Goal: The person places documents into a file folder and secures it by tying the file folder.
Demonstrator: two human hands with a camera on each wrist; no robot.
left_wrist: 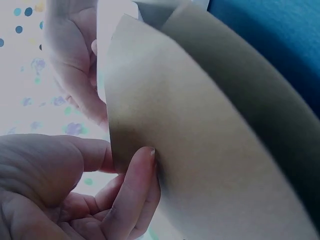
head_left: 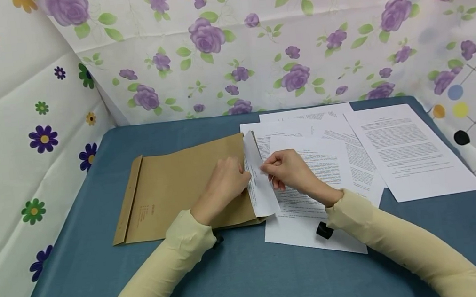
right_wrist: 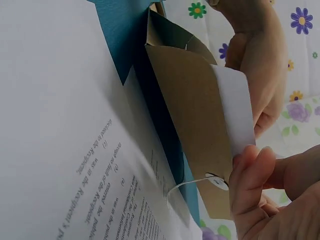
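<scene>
A brown paper envelope (head_left: pixel 182 186) lies on the table with its mouth toward the right. My left hand (head_left: pixel 225 178) pinches the upper layer at the mouth's edge; the left wrist view shows thumb and fingers on that brown edge (left_wrist: pixel 150 90). A white printed sheet (head_left: pixel 260 191) sticks out of the mouth. Its outer edge is pinched by my right hand (head_left: pixel 288 170). In the right wrist view the sheet (right_wrist: pixel 235 105) stands against a brown panel, where a thin string (right_wrist: pixel 172 191) hangs from a round button (right_wrist: pixel 217 182). The sheet's inner part is hidden inside the envelope.
Several overlapping printed pages (head_left: pixel 317 226) lie under and beyond my right hand. Another printed page (head_left: pixel 412 152) lies at the far right. The blue tabletop (head_left: pixel 249 275) shows in front. Flowered cloth (head_left: pixel 214 65) hangs behind the table's back edge.
</scene>
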